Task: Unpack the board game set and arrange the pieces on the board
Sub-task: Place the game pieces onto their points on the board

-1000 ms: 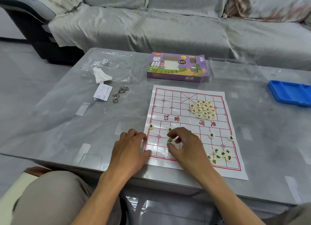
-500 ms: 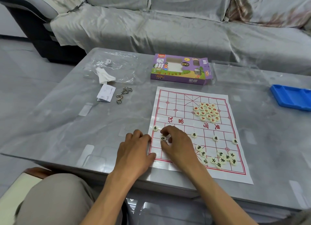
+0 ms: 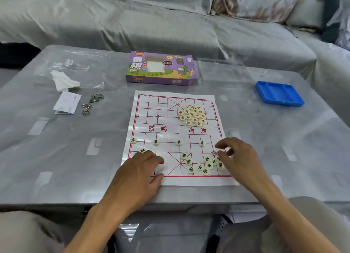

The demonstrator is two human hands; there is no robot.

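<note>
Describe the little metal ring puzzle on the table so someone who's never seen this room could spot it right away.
Start at the purple game box at the table's far edge, then look left and nearer, past the paper board. The metal ring puzzle lies just right of a folded white leaflet. It is the only shiny wire thing there; its neighbours are paper and clear plastic.

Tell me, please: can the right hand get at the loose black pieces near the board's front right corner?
Probably yes. The right hand hovers just beside the loose black pieces, and nothing lies between them.
</note>
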